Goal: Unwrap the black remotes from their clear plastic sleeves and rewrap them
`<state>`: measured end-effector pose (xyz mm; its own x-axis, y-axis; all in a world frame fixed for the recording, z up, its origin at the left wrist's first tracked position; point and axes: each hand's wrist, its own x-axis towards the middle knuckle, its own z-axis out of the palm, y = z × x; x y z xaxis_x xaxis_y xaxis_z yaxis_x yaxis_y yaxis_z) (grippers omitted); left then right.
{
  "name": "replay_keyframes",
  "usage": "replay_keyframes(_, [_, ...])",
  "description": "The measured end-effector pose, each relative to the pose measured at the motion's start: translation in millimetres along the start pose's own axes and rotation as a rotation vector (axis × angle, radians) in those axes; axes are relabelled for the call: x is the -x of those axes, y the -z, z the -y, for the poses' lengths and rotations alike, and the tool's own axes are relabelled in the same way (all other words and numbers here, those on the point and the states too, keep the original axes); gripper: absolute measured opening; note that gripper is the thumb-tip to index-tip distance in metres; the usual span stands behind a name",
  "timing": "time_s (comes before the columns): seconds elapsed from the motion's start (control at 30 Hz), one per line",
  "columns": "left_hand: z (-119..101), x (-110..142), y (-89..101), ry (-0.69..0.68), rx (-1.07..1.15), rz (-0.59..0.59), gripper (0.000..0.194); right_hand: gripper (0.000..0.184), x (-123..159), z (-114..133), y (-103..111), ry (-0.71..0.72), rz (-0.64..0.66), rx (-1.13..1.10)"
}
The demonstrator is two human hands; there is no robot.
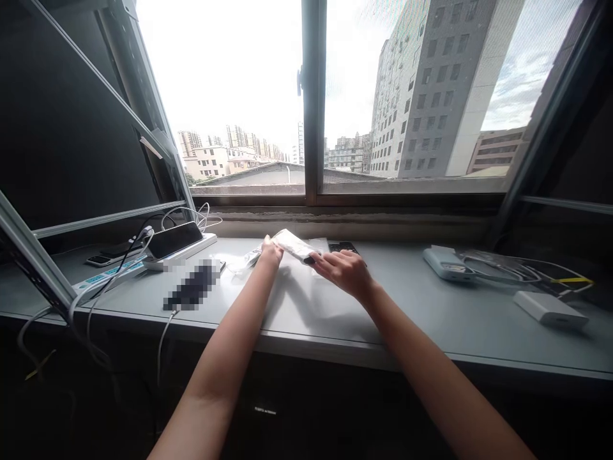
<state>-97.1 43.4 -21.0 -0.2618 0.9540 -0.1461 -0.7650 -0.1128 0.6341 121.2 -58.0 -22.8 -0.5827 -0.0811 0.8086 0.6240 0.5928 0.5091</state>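
A white packet [293, 245], perhaps a wrapper or pouch, is held up slightly above the tabletop between both hands. My left hand [272, 250] pinches its left end with closed fingers. At its right end, my right hand [345, 271] has its fingers curled, gripping the packet's edge near a small dark part that I cannot make out. Crumpled clear plastic [249, 258] lies just left of my left hand. Behind my right hand are a clear bag [318, 245] and a black object [341, 246], both partly hidden.
On the left, a pixelated dark device [192, 287] is plugged into a cable, near a phone [175, 244] and a power strip [108, 275]. A pale blue power bank [446, 265], bagged cables [507, 271] and a white block [550, 310] lie right. Metal posts flank the window.
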Motion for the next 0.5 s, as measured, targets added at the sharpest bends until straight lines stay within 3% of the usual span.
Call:
replay_keyframes(0.1, [7, 14, -9.0, 0.170, -0.062, -0.038, 0.055, 0.019, 2, -4, 1, 0.011, 0.036, -0.009])
replay_keyframes(0.2, [12, 33, -19.9, 0.294, -0.142, 0.085, 0.055, 0.019, 3, -8, 3, -0.024, 0.079, -0.008])
replay_keyframes(0.37, [15, 55, -31.9, 0.282, -0.241, 0.379, 0.050, 0.022, 4, -9, 4, -0.021, 0.089, 0.027])
replay_keyframes(0.5, [16, 55, -32.7, 0.248, -0.242, 0.381, 0.042, 0.023, 4, -5, 0, 0.038, 0.135, 0.008])
